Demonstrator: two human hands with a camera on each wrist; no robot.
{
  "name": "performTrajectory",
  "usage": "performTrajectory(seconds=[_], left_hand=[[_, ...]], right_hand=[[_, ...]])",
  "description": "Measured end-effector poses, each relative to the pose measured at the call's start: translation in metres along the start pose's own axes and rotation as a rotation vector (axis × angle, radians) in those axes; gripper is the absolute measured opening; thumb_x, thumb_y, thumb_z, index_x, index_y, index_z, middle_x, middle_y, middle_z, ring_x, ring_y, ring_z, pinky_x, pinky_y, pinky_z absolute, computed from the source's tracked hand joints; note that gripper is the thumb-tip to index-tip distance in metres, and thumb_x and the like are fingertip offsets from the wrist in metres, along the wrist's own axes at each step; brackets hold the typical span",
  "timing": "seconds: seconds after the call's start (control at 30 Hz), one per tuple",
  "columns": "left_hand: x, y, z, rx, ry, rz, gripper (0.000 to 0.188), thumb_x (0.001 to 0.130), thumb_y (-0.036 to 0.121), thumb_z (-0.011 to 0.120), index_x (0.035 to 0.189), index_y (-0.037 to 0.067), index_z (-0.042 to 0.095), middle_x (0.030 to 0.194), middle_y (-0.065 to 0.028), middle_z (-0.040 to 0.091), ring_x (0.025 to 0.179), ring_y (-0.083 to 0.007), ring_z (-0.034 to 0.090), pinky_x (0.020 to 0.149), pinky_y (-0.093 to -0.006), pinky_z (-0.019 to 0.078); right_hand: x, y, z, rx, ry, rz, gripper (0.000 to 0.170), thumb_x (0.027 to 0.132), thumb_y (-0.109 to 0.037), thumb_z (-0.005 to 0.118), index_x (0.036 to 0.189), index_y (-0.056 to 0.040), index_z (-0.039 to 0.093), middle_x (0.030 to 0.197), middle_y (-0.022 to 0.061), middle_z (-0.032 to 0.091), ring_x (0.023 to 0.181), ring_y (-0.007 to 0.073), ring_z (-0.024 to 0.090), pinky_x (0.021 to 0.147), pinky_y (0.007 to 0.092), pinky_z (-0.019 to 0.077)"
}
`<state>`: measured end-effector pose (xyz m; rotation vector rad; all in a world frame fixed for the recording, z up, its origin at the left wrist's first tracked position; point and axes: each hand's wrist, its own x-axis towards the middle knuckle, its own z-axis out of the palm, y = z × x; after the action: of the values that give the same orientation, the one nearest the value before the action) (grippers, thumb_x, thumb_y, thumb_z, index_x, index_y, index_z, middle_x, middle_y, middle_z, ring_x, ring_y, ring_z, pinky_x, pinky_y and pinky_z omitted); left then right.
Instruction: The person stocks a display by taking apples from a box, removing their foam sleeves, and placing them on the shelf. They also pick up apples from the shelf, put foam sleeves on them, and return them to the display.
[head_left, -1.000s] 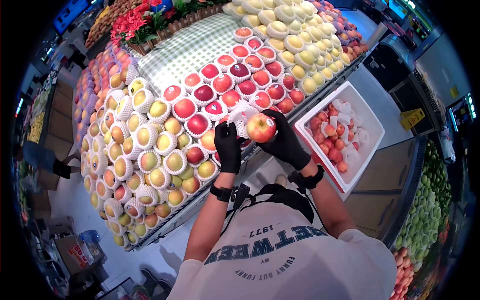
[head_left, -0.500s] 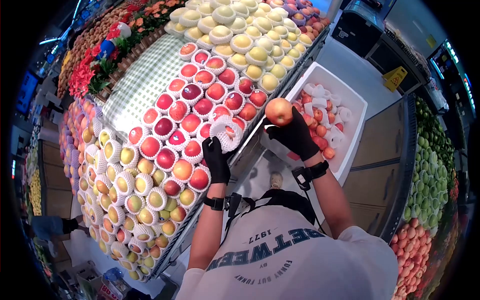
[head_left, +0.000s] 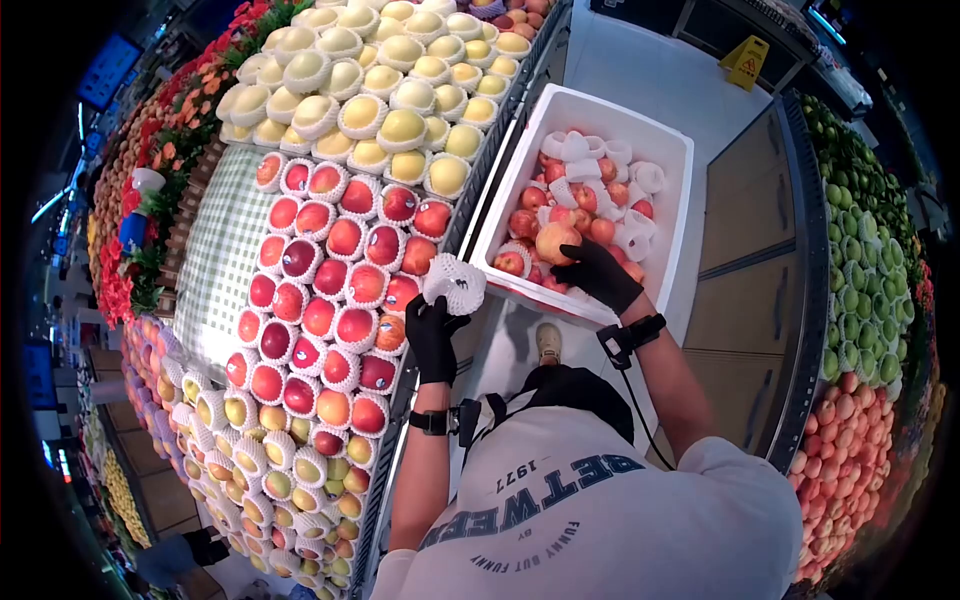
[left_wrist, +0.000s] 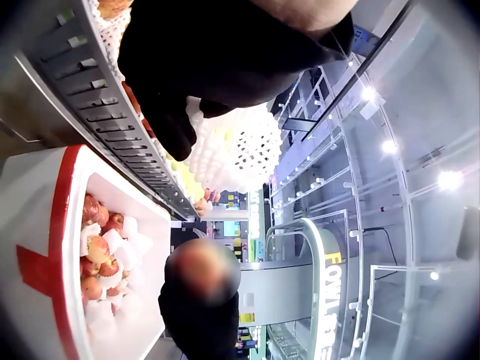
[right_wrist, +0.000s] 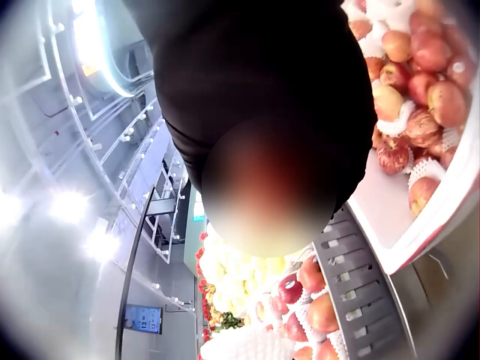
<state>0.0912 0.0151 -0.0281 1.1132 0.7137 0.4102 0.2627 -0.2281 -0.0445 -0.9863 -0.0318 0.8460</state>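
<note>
A brightly lit fruit shop is spreading around the person, ceiling lights [left_wrist: 450, 180] shining overhead. Nearest, the person's white shirt [head_left: 600, 520] is filling the foreground. The black-gloved left grip [head_left: 433, 340] is pinching a white foam net [head_left: 455, 284], beside a slatted rail [left_wrist: 97, 97]. The black-gloved right grip [head_left: 597, 275] is clamping on a red-yellow apple [head_left: 557, 243], holding it over the near part of a white foam box [head_left: 660, 155]. Inside this box, red apples [head_left: 585, 197] are lying heaped with loose white nets [head_left: 634, 238]. Red tape [left_wrist: 36, 268] is marking the box's outside.

To the left, a sloping surface [head_left: 205, 290] is carrying rows of larger red apples [head_left: 330, 277], sitting in their own nets. Mixed smaller fruit [head_left: 280, 485] is crowding its lower end; farther up, pale yellow fruit [head_left: 360, 110] is resting in nets. A green checked cloth [head_left: 228, 220] is covering part of it, with flowers [head_left: 120, 265] standing beyond.

On the right, a dark-edged stand [head_left: 805, 300] is holding piled green fruit [head_left: 860, 270] and pinkish fruit [head_left: 840, 450]. Farther off, a yellow sign [head_left: 745, 62] is standing on the floor.
</note>
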Motion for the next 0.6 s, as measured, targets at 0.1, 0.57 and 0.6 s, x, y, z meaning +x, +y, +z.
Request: performTrajectory(seconds=[0.1, 0.57, 0.6], left_hand=[[0.005, -0.008, 0.01, 0.077, -0.027, -0.055, 0.034, 0.089, 0.014, 0.059, 0.117, -0.001, 0.047, 0.103, -0.0119, 0.058, 0.08, -0.0203, 0.062, 0.062, -0.0338, 0.0578], [0.021, -0.029, 0.054, 0.235, 0.005, -0.149, 0.026, 0.089, 0.018, 0.061, 0.112, 0.005, 0.056, 0.094, -0.0037, 0.061, 0.079, -0.0141, 0.059, 0.06, -0.0275, 0.0488], [0.022, -0.03, 0.057, 0.246, 0.014, -0.15, 0.026, 0.089, 0.019, 0.061, 0.111, 0.006, 0.056, 0.092, -0.0032, 0.06, 0.075, -0.0131, 0.058, 0.058, -0.0268, 0.047]], right_hand=[[0.011, 0.009, -0.049, -0.09, 0.153, -0.068, 0.045, 0.081, -0.012, 0.071, 0.119, -0.0003, 0.05, 0.103, 0.0107, 0.062, 0.082, 0.0198, 0.065, 0.068, 0.0305, 0.0568], [0.074, -0.023, -0.23, -1.232, 0.984, 0.057, 0.084, 0.055, -0.043, 0.085, 0.117, -0.0034, 0.046, 0.103, 0.0206, 0.065, 0.096, 0.0357, 0.064, 0.081, 0.0409, 0.0526], [0.086, -0.016, -0.241, -1.254, 0.995, 0.019, 0.08, 0.056, -0.041, 0.085, 0.116, -0.0037, 0.047, 0.102, 0.0205, 0.065, 0.097, 0.0359, 0.064, 0.081, 0.0421, 0.0526]])
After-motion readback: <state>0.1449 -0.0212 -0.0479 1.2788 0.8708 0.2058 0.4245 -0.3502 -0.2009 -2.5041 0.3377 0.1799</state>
